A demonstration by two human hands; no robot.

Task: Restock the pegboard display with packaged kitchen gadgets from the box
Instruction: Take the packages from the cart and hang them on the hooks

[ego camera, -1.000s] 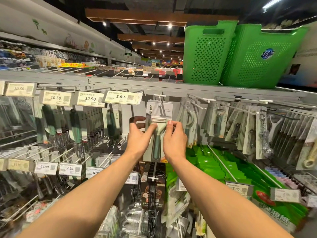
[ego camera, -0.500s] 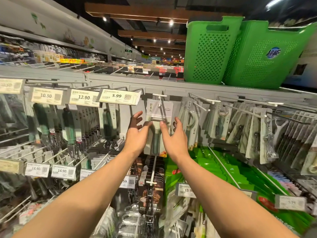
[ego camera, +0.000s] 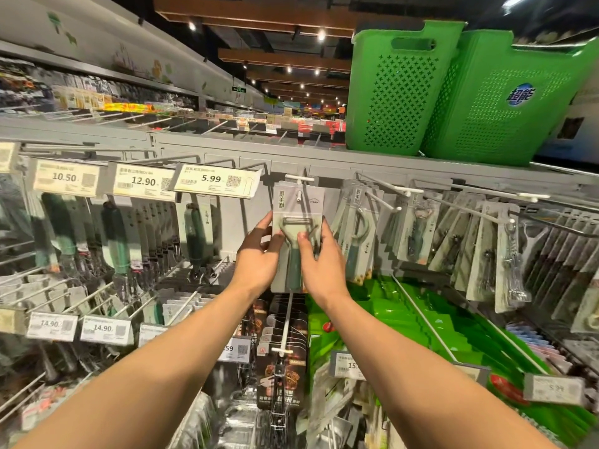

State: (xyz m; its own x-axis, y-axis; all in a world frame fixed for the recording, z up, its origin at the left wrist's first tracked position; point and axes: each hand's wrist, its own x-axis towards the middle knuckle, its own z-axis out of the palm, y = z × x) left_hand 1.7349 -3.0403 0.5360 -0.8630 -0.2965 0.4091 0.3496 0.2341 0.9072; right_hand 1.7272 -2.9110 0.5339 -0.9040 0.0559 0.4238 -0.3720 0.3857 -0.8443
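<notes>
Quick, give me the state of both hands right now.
Left hand: holding the peeler package by its left edge.
Right hand: holding the same peeler package, thumb on its front.

peeler pack (ego camera: 297, 202): sides covered | left-edge tag (ego camera: 5, 156): cropped | lower-right tag (ego camera: 553, 388): blurred

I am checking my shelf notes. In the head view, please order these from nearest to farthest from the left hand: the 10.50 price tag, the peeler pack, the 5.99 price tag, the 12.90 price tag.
1. The peeler pack, held by the left hand, centre.
2. The 5.99 price tag, just up-left.
3. The 12.90 price tag, further left.
4. The 10.50 price tag, far left.
</notes>
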